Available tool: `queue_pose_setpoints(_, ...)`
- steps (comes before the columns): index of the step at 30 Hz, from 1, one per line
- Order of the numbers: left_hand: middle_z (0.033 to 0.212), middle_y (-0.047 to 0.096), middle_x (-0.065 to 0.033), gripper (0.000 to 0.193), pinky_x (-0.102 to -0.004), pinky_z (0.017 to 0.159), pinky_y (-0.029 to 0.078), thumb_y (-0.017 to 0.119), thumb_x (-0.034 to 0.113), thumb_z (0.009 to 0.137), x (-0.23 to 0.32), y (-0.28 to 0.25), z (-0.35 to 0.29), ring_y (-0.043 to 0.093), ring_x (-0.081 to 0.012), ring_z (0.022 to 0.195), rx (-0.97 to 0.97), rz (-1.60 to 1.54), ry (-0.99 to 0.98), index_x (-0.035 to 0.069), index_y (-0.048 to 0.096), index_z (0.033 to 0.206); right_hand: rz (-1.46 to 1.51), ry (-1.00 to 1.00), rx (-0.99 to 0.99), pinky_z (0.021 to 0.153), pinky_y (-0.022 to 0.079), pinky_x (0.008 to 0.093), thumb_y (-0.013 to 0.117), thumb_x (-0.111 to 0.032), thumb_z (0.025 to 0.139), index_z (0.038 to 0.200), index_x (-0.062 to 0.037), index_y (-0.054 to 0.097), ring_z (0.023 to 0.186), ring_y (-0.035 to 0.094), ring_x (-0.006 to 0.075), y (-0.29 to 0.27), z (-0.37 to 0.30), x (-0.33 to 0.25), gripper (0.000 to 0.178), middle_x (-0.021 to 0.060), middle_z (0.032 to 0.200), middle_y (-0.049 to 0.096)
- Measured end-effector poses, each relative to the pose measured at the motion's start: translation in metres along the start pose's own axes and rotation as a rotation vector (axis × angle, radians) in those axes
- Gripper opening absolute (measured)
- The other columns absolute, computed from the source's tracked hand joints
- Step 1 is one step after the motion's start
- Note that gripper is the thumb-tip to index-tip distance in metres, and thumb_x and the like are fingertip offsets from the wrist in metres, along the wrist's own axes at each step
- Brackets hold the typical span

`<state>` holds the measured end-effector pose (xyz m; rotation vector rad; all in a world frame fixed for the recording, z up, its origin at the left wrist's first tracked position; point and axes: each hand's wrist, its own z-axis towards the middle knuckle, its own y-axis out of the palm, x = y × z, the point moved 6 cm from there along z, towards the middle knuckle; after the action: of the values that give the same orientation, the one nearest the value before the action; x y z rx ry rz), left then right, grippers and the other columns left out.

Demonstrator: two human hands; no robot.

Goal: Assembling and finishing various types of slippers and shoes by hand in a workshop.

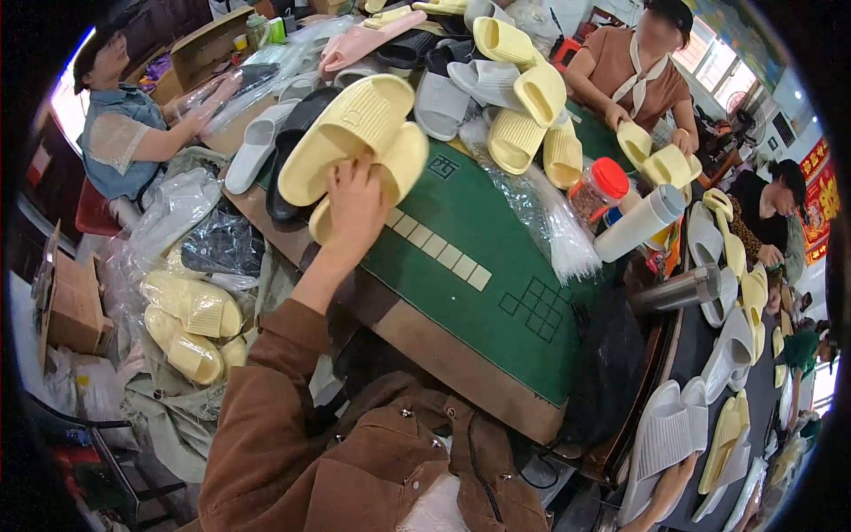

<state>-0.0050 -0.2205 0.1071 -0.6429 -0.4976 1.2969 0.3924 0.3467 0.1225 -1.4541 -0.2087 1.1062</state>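
A pair of pale yellow slippers (350, 133) is gripped in my left hand (357, 199), raised over the left part of the green table, its fingers closed round them. At the lower right, my right hand (672, 488) is closed on a pair of ribbed light grey slippers (660, 434) above the dark belt; part of that hand is hidden behind them. Just behind the yellow pair lie a black slipper (301, 133) and a light grey slipper (257, 146).
A heap of slippers (510, 80) covers the table's far side, beside plastic bags (541, 208). A red-lidded jar (605, 182), white bottle (640, 222) and steel cup (678, 288) stand at the right. Bagged yellow slippers (191, 319) lie left. Co-workers handle bags and slippers opposite.
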Motion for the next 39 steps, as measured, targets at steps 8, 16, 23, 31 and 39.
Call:
queue_pose_setpoints(8,0.129,0.05,-0.0061,0.034,-0.0435,0.1,0.03,0.064,0.009,0.07,-0.054,0.027,-0.001,0.044,-0.0268,0.115,0.035,0.112,-0.004,0.004,0.062,0.103,-0.128,-0.02,0.13,0.107,0.027,0.0349,0.046,-0.015,0.09,0.13,0.0066,0.044,0.128,0.039,0.0333,-0.002,0.002,0.024,0.046,0.0222,0.137,0.044)
queue_pose_setpoints(16,0.126,0.052,-0.0076,0.027,-0.0441,0.099,0.03,0.064,0.01,0.07,-0.076,0.021,0.007,0.045,-0.0294,0.114,0.063,0.047,-0.026,0.004,0.063,0.096,0.036,0.037,0.022,0.11,0.024,0.0345,0.045,-0.015,0.092,0.134,0.0062,0.04,0.133,0.034,0.0314,0.003,0.002,0.024,0.047,0.0204,0.142,0.039)
queue_pose_setpoints(23,0.117,0.057,-0.0135,0.022,-0.0484,0.091,0.035,0.059,0.016,0.074,-0.107,0.009,0.024,0.047,-0.0358,0.107,0.172,-0.109,-0.201,0.001,0.062,0.09,0.256,0.095,0.064,0.108,0.026,0.0324,0.046,-0.011,0.091,0.134,0.0062,0.041,0.13,0.039,0.0287,0.005,0.002,0.035,0.047,0.0185,0.14,0.043)
queue_pose_setpoints(31,0.107,0.062,-0.0174,0.028,-0.0396,0.089,0.042,0.054,0.008,0.075,-0.194,0.003,0.096,0.054,-0.0362,0.101,0.228,-0.122,-0.288,0.001,0.066,0.1,0.04,-0.023,0.092,0.106,0.028,0.0353,0.051,-0.01,0.087,0.127,0.0062,0.047,0.128,0.041,0.034,-0.001,0.0,0.005,0.044,0.0215,0.136,0.046)
queue_pose_setpoints(39,0.099,0.065,-0.0192,0.032,-0.0392,0.086,0.046,0.052,0.008,0.076,-0.198,0.035,0.121,0.06,-0.0333,0.094,-0.136,-0.349,-0.286,0.006,0.069,0.104,0.003,-0.076,0.09,0.107,0.027,0.0365,0.051,-0.008,0.084,0.126,0.0056,0.047,0.128,0.04,0.0349,-0.002,0.0,0.01,0.045,0.0221,0.136,0.045)
